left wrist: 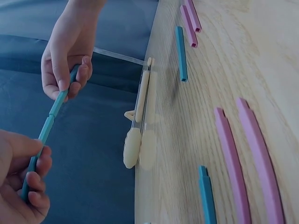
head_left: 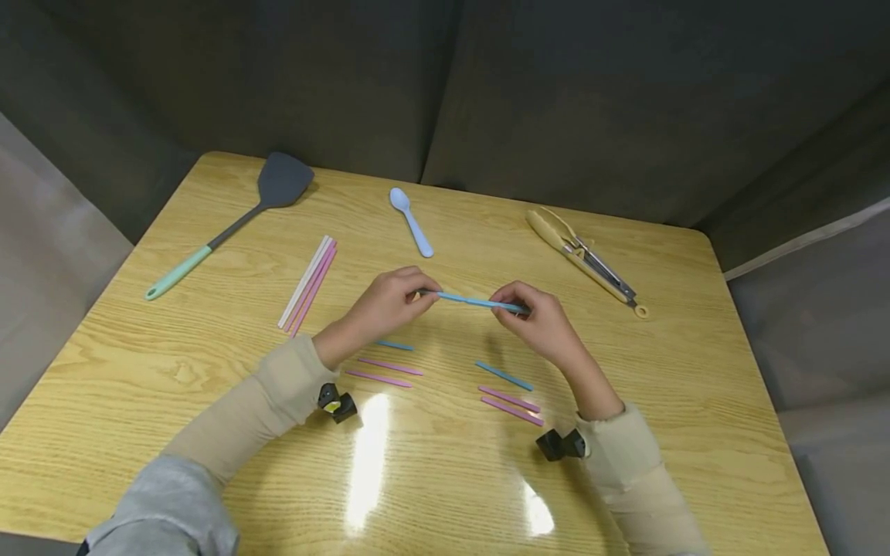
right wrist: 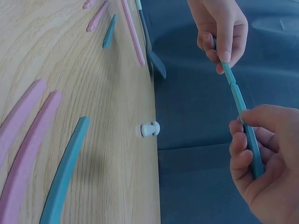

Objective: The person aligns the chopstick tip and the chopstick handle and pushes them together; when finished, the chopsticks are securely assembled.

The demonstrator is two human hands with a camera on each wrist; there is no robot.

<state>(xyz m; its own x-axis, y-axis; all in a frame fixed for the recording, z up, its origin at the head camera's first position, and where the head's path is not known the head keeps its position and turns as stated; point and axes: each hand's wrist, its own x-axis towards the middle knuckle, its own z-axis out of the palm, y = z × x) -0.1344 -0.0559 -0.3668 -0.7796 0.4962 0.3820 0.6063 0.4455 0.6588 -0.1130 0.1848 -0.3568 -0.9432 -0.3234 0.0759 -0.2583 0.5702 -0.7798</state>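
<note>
Above the middle of the table, both hands hold a blue chopstick (head_left: 462, 300) made of two sections set end to end. My left hand (head_left: 399, 297) pinches one section between thumb and fingers, and my right hand (head_left: 538, 316) grips the other. A notched joint shows between the hands in both wrist views; whether it is fully seated I cannot tell. Beneath the left hand lie a blue chopstick section (head_left: 396, 346) and two pink sections (head_left: 389, 367). Below the right hand are another blue section (head_left: 504, 376) and two more pink sections (head_left: 510, 399).
White chopsticks (head_left: 304, 282) and pink chopsticks (head_left: 314, 289) lie side by side left of the hands. Farther back are a turner (head_left: 285, 181) with a mint handle, a light blue spoon (head_left: 412, 222) and yellow tongs (head_left: 584, 262). Dark curtains (head_left: 556, 100) hang behind the table (head_left: 431, 479).
</note>
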